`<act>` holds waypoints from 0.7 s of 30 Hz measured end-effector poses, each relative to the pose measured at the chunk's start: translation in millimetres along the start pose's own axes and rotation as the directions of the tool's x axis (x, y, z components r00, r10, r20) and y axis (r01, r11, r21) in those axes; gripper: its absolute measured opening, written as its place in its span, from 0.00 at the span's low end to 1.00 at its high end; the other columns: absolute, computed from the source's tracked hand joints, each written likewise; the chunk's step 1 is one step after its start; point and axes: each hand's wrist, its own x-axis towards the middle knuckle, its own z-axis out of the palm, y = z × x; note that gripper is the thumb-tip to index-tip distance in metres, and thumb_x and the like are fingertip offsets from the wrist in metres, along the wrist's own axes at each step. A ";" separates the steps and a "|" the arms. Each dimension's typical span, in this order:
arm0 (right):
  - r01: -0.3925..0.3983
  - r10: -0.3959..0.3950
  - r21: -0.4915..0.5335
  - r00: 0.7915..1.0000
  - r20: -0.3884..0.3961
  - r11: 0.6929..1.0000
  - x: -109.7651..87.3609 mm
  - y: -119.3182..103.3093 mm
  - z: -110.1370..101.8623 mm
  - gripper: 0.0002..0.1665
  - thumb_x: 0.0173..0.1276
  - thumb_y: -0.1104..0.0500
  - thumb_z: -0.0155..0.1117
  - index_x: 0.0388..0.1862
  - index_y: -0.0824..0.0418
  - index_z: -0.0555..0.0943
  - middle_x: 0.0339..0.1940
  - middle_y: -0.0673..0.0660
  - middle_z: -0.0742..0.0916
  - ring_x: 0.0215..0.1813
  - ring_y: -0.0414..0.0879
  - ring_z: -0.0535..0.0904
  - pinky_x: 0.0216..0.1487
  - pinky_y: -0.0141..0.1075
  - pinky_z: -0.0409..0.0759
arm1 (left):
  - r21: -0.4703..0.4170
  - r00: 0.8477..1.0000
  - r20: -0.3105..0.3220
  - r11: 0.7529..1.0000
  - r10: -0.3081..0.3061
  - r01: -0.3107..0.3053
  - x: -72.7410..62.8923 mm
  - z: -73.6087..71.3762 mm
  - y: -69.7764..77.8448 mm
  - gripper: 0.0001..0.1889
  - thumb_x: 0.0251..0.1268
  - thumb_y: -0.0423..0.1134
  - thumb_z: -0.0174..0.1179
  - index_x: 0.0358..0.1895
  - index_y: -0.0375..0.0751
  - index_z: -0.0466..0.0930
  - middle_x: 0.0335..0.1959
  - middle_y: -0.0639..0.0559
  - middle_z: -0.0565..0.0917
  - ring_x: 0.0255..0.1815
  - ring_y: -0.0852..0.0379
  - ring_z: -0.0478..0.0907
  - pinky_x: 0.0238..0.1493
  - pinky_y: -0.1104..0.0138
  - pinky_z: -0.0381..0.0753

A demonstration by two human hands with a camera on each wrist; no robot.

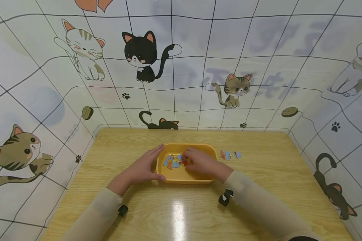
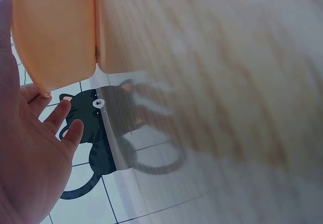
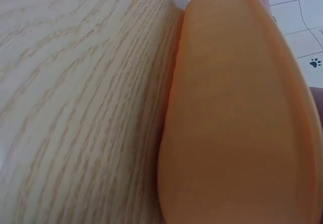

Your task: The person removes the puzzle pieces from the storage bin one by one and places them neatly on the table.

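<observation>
The small colourful pieces [image 1: 175, 164] are lying in a loose cluster inside the yellow tray [image 1: 187, 182], gathering mostly towards nine o'clock of its floor, with blue, orange, yellow and red patches showing. Your right hand [image 1: 200, 162] is coming over the rim from four o'clock, its fingers bending down among them — whether they are pinching a piece or only touching the heap, you are hiding from view, so the grip cannot be told. Your left hand [image 1: 143, 168] is spanning the tray's nine o'clock end, fairly wide open, the thumb resting at the near corner and the fingertips at the far one, steadying the tray rather than clasping it, by the look of things. Just outside the tray, between two and three o'clock, a short row of pieces [image 1: 228, 155] is sitting on the wooden table [image 1: 144, 211]. So the sorting-out is seeming only partly done: a few pieces are lying out in that row — more are remaining in the tray, though overlap and your fingers are preventing a sure count. Beyond, at twelve o'clock, the cat-patterned wall [image 1: 190, 73] is standing behind the table.
</observation>
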 end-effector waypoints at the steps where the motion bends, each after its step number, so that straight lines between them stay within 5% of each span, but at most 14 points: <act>1: -0.002 0.002 -0.003 1.000 0.003 1.000 0.6 0.3 0.6 0.22 0.71 0.62 0.79 0.62 0.60 0.86 0.49 0.52 0.83 0.45 0.44 0.78 0.52 0.42 0.83 | 0.001 1.000 -0.001 1.000 0.000 0.000 0.0 0.2 -0.3 0.71 0.52 0.70 0.83 0.93 0.50 0.49 0.93 0.59 0.49 0.91 0.44 0.50 0.87 0.42 0.56; 21: -0.020 0.018 0.033 0.997 0.073 0.999 9.1 5.5 -0.2 0.14 0.75 0.63 0.78 0.55 0.61 0.87 0.49 0.51 0.85 0.48 0.44 0.78 0.56 0.40 0.83 | -0.005 1.000 0.000 1.000 -0.002 0.002 -0.9 1.1 0.4 0.71 0.51 0.71 0.82 0.93 0.49 0.49 0.93 0.58 0.49 0.92 0.45 0.50 0.87 0.42 0.56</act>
